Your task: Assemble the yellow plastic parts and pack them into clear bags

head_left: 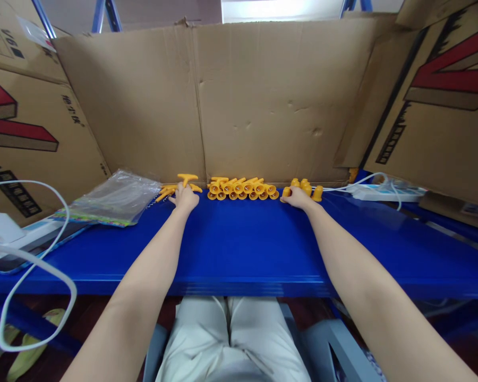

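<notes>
At the back left of the blue table, my left hand is closed on a yellow T-handled corkscrew, its handle standing above the fingers. More yellow T-handles with thin metal spirals lie beside and behind that hand. To the right, my right hand pinches a yellow bell-shaped cap. Several similar caps stand close around its fingers. Between the hands, a stack of yellow corkscrews with bell caps lies in rows, round openings towards me and metal tips showing inside.
Behind the blue table rises a cardboard panel, with printed boxes at both sides. Clear plastic bags lie at the left. A white cable loops over the left front edge; a white power strip sits at the right.
</notes>
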The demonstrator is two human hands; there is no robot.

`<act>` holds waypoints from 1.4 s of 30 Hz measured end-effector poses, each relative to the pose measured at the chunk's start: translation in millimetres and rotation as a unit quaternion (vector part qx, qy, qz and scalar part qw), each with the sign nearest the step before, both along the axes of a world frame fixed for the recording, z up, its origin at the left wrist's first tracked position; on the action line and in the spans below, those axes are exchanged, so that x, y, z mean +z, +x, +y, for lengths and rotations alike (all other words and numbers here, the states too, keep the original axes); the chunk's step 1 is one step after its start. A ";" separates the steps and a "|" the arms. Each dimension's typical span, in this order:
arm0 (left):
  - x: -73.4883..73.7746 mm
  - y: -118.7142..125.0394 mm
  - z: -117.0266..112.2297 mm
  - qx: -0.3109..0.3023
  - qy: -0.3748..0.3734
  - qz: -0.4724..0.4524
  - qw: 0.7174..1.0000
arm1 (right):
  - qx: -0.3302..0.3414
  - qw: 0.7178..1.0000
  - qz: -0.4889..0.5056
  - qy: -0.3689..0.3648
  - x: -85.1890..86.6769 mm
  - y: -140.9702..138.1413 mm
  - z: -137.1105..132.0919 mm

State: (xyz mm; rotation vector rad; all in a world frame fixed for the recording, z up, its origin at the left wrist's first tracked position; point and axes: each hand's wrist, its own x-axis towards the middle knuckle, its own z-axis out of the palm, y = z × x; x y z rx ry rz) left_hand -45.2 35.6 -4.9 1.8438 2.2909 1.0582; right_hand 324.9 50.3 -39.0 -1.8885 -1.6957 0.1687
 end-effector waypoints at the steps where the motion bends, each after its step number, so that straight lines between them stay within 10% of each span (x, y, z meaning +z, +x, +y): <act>1: 3.7 1.8 -0.2 0.001 0.019 -0.037 0.999 | 0.001 1.000 0.002 -0.001 0.1 0.0 -0.1; 7: 22.6 13.0 -2.4 -0.054 0.138 -0.358 0.922 | 0.014 1.000 0.003 0.011 0.2 1.2 1.5; 14: 30.9 18.7 -14.6 -0.097 0.035 -0.600 0.793 | -0.006 0.999 -0.021 0.025 0.4 -3.5 -4.1; 25: 25.6 19.7 -8.7 -0.094 0.020 -0.601 0.793 | 0.058 0.959 -0.038 0.275 33.2 -41.3 -17.3; 42: 21.9 40.0 -14.7 -0.189 -0.036 -0.645 0.739 | 0.308 0.922 -0.197 0.130 41.1 -129.3 -49.8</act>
